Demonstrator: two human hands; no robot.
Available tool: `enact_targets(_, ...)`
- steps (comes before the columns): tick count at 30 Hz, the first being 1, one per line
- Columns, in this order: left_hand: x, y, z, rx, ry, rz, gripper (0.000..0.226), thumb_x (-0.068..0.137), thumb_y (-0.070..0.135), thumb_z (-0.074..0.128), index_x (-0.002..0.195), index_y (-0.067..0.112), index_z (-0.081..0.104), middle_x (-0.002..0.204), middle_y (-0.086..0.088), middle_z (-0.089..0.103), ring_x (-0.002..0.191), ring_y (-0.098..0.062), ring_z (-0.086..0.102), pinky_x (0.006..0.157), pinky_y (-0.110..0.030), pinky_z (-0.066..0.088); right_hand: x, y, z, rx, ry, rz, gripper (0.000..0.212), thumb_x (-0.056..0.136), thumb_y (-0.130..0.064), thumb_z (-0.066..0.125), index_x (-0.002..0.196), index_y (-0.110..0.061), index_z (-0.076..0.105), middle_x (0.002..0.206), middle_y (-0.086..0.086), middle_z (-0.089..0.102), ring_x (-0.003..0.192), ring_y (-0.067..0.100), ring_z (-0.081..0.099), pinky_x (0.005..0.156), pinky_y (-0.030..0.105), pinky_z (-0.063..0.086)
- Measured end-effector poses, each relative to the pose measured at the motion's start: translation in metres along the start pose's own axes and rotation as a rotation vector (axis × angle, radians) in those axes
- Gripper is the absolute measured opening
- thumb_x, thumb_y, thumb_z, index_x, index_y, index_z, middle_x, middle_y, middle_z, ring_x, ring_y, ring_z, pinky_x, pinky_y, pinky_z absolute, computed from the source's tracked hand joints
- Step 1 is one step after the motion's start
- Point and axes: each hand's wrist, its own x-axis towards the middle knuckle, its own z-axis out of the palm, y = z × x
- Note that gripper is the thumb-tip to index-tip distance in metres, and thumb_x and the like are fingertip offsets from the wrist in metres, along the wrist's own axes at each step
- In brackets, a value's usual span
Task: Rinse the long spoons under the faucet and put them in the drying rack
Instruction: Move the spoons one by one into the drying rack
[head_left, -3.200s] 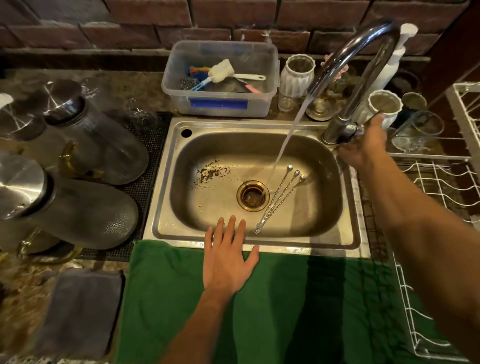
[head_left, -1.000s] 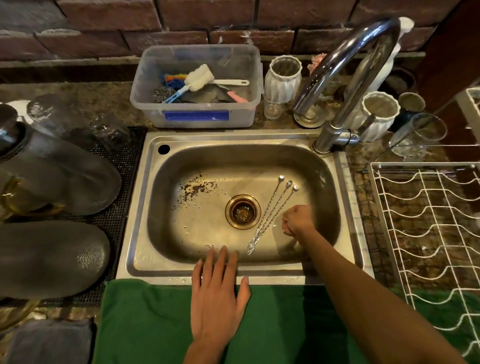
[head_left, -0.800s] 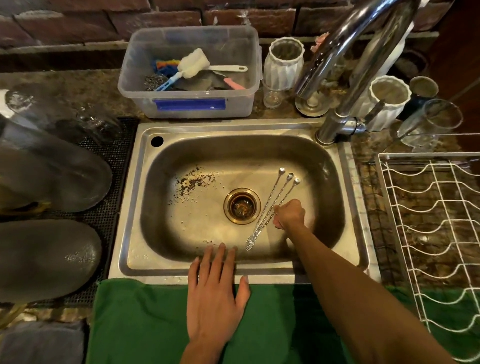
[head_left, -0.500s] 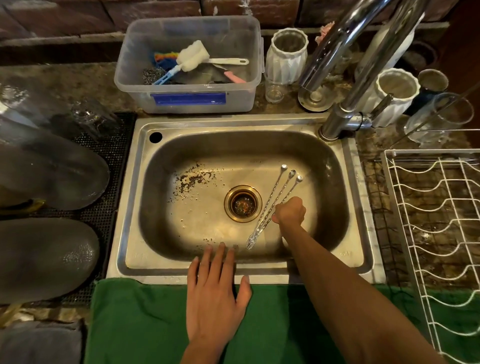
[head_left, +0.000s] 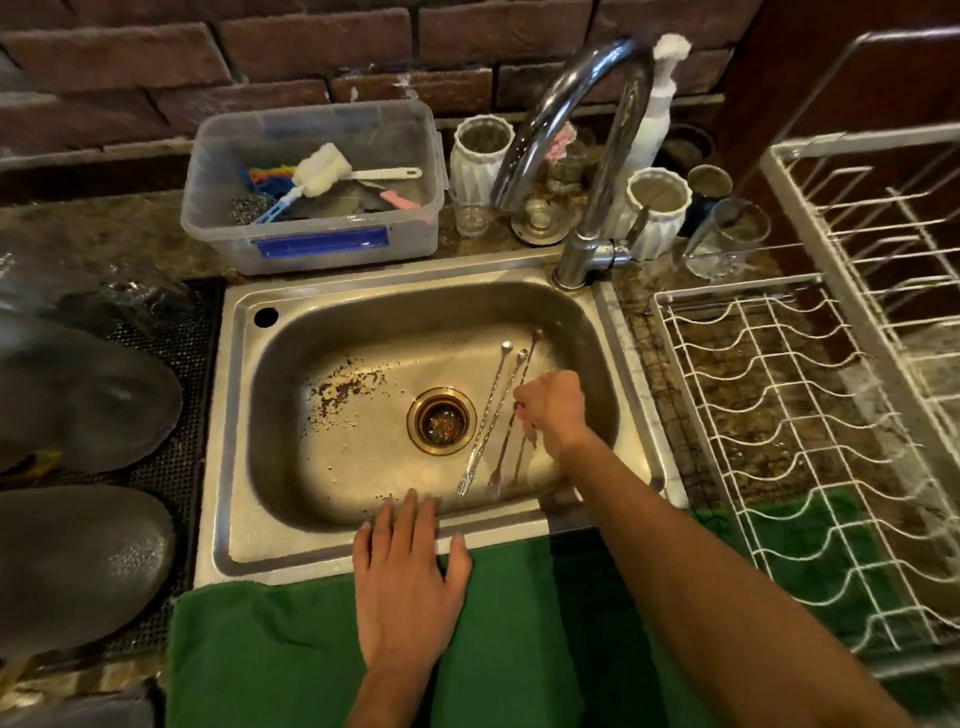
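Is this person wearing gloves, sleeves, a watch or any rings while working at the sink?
None show. The left hand and the right hand are bare: no gloves, and no ring visible. Both forearms are uncovered as far as the picture's lower edge, with no sleeve, watch or bracelet at either wrist. Fingernails look short and unpainted.

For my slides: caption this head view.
Right hand picks a long metal spoon from the steel sink; left hand rests at its front rim.

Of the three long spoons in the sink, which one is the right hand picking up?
The rightmost spoon: the right hand pinches its shaft, and it looks blurred and lifted. The other two spoons lie flat nearer the drain.
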Motion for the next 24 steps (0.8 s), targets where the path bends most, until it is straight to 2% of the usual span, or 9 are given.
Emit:
enact_targets(4,-0.001,0.006,-0.008,0.014,-0.040,0.011,0.067,0.098,0.057,0.022,0.148,0.021,0.047,0.154,-0.006,0.049,0.145,-0.029,0.040,0.120,-0.051,0.024,-0.063,-0.011,-0.055,0.048,-0.020,-0.096,0.016,0.089,-0.005,0.064,0.074,-0.006,0.068,0.067,0.006,0.064,0.054,0.012,0.056,0.051,0.024,0.046)
enact_targets(7,-0.003,0.011,-0.013,0.013,-0.025,0.027,0.064,0.097,0.051,0.023,0.148,0.019,0.048,0.156,-0.011,0.045,0.147,-0.034,0.036,0.119,-0.056,0.023,-0.120,-0.021,-0.106,-0.002,-0.011,-0.201,0.012,0.090,-0.003,0.066,0.088,0.008,0.071,0.071,0.011,0.066,0.056,0.011,0.058,0.053,0.023,0.047)
enact_targets(10,-0.003,0.032,-0.018,-0.028,0.024,0.095,0.064,0.097,0.043,0.024,0.147,0.013,0.049,0.154,-0.019,0.046,0.146,-0.040,0.036,0.118,-0.060,0.026,-0.180,-0.039,-0.163,-0.008,0.023,-0.339,0.009,0.091,-0.004,0.067,0.088,0.003,0.071,0.070,0.008,0.067,0.053,0.008,0.059,0.049,0.020,0.048)
enact_targets(12,-0.001,0.059,-0.023,-0.031,0.013,0.177,0.068,0.096,0.045,0.015,0.153,0.017,0.040,0.159,-0.015,0.038,0.150,-0.037,0.029,0.121,-0.056,0.021,-0.219,-0.049,-0.199,0.053,0.051,-0.421,0.007,0.090,-0.005,0.069,0.084,-0.004,0.072,0.070,0.005,0.070,0.052,0.006,0.062,0.049,0.017,0.050)
enact_targets(15,0.001,0.108,-0.021,0.007,-0.035,0.364,0.071,0.094,0.053,0.004,0.158,0.026,0.017,0.166,-0.007,0.016,0.154,-0.030,0.010,0.123,-0.051,0.006,-0.263,-0.059,-0.250,0.134,0.082,-0.493,0.007,0.088,-0.005,0.069,0.082,-0.006,0.072,0.066,0.001,0.072,0.051,0.006,0.063,0.047,0.016,0.050)
enact_targets(17,0.002,0.134,-0.016,0.019,-0.065,0.449,0.066,0.098,0.056,0.019,0.158,0.027,0.022,0.165,-0.008,0.019,0.153,-0.030,0.015,0.123,-0.052,0.010,-0.274,-0.061,-0.281,0.116,0.159,-0.511,0.006,0.088,-0.005,0.070,0.082,-0.004,0.072,0.063,0.000,0.072,0.050,0.006,0.062,0.046,0.017,0.050)
enact_targets(19,0.000,0.155,-0.011,0.016,-0.068,0.522,0.065,0.098,0.057,0.024,0.153,0.026,0.039,0.161,-0.010,0.034,0.149,-0.033,0.031,0.122,-0.051,0.016,-0.273,-0.058,-0.309,0.039,0.257,-0.499,0.007,0.088,-0.005,0.070,0.083,-0.001,0.072,0.059,0.000,0.070,0.049,0.007,0.062,0.046,0.019,0.049)
enact_targets(22,-0.001,0.175,-0.006,0.018,-0.093,0.589,0.082,0.096,0.064,0.002,0.148,0.023,0.050,0.155,-0.013,0.044,0.142,-0.038,0.043,0.121,-0.046,-0.004,-0.257,-0.051,-0.341,-0.141,0.311,-0.435,0.010,0.091,-0.006,0.069,0.082,0.000,0.070,0.063,0.005,0.070,0.050,0.009,0.063,0.049,0.023,0.052)
enact_targets(24,-0.002,0.180,-0.002,0.013,-0.127,0.591,0.082,0.095,0.066,0.004,0.147,0.022,0.050,0.154,-0.013,0.045,0.141,-0.039,0.044,0.120,-0.046,-0.009,-0.242,-0.046,-0.354,-0.298,0.306,-0.387,0.011,0.092,-0.009,0.068,0.083,-0.002,0.071,0.069,0.009,0.072,0.053,0.010,0.064,0.053,0.026,0.055)
